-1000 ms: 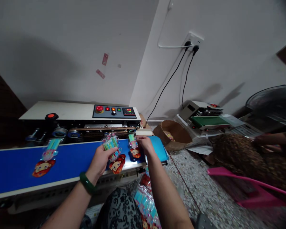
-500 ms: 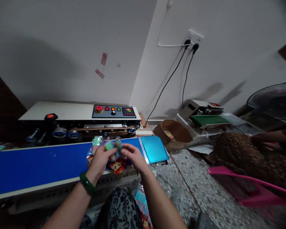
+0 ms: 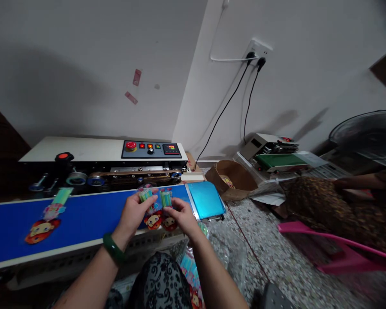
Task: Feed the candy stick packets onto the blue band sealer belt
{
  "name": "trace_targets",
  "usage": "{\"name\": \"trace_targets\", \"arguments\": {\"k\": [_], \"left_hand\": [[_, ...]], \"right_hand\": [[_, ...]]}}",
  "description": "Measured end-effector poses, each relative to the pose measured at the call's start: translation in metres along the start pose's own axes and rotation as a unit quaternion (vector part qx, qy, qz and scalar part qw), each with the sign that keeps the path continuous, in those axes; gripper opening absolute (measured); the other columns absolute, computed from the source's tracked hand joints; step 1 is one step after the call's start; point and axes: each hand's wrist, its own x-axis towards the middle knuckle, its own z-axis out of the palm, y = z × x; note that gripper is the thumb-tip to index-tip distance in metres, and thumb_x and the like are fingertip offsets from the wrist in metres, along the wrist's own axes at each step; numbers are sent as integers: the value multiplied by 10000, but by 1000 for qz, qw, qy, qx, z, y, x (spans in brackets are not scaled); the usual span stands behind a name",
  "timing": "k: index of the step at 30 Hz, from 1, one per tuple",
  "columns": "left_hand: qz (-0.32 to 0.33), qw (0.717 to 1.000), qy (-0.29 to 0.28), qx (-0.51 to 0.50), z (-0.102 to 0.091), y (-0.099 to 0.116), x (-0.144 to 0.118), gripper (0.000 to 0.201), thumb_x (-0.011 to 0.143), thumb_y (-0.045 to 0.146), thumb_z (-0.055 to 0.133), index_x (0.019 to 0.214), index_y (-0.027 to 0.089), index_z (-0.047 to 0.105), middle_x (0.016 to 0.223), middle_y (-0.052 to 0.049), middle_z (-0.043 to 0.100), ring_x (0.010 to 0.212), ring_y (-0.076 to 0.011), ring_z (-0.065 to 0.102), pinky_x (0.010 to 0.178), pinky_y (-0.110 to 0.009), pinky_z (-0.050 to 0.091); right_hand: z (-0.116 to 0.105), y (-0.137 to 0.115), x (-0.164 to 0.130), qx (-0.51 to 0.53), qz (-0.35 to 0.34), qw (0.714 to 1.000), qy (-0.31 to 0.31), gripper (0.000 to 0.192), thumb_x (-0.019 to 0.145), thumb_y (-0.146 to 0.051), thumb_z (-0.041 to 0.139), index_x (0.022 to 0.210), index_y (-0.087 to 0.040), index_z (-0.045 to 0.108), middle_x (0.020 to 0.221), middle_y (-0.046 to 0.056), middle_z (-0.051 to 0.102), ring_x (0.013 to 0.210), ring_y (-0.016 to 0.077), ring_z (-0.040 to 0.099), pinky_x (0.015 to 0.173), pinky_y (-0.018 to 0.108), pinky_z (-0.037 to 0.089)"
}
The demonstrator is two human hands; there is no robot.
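My left hand (image 3: 132,215) pinches the upper end of a small clear packet (image 3: 153,220) with pale green striped sticks and a red-haired cartoon head at its bottom. A matching packet (image 3: 166,199) is gripped by my right hand (image 3: 182,216), close beside the first. Both packets are over the right part of a blue conveyor belt (image 3: 96,219), heads toward me. Another such packet (image 3: 51,213) lies farther left on the belt, slightly slanted, its striped end by the rollers. Behind the belt stands a sealing machine (image 3: 83,150) with a lit control panel (image 3: 154,149).
A light blue plate (image 3: 207,199) adjoins the belt's right end. More packets (image 3: 189,266) are near my knee. An open cardboard box (image 3: 234,176), a second machine with a green belt (image 3: 278,161), a pink stool (image 3: 324,244) and another person (image 3: 312,210) are to the right.
A packet that lay by my left hand is now farther left on the belt. The packet at the far left edge has left view. The two held packets are spread apart.
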Motion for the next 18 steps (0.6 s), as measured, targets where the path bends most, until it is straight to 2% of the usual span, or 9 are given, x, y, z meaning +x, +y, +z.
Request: {"name": "trace_targets", "arguments": {"k": [3, 7, 11, 15, 18], "left_hand": [[-2, 1000, -4, 27, -3, -2, 1, 368, 542, 332, 725, 838, 119, 673, 766, -63, 682, 647, -180, 602, 607, -278, 475], [32, 998, 10, 53, -4, -6, 3, 257, 547, 311, 724, 713, 129, 651, 719, -47, 658, 635, -167, 585, 619, -272, 468], [43, 998, -15, 52, -1, -7, 1, 225, 569, 287, 705, 726, 135, 651, 742, -54, 662, 692, -187, 596, 670, -291, 467], [31, 997, -36, 66, 2, -6, 0, 217, 557, 284, 707, 707, 134, 662, 728, -54, 669, 680, -184, 600, 667, -284, 465], [-1, 999, -16, 36, 4, -5, -1, 236, 524, 295, 726, 680, 134, 652, 678, -41, 665, 626, -171, 597, 616, -271, 467]], "right_hand": [[1, 0, -4, -21, 9, 1000, -22, 208, 618, -305, 670, 793, -195, 648, 821, 8, 652, 765, 170, 576, 735, 289, 452], [4, 3, -8, -4, 9, 999, -39, 228, 627, -308, 671, 826, -201, 634, 850, 2, 641, 797, 166, 568, 742, 281, 449], [3, 7, -8, 14, 1, 1000, -27, 165, 647, -290, 658, 780, -194, 635, 795, -8, 635, 746, 148, 564, 726, 269, 443], [1, 7, -9, 12, 4, 1000, -23, 173, 634, -275, 671, 780, -195, 626, 797, -14, 634, 749, 144, 566, 722, 257, 441], [3, 8, -13, 47, 17, 998, -41, 249, 625, -281, 679, 854, -213, 610, 854, -13, 637, 801, 150, 577, 747, 260, 445]]}}
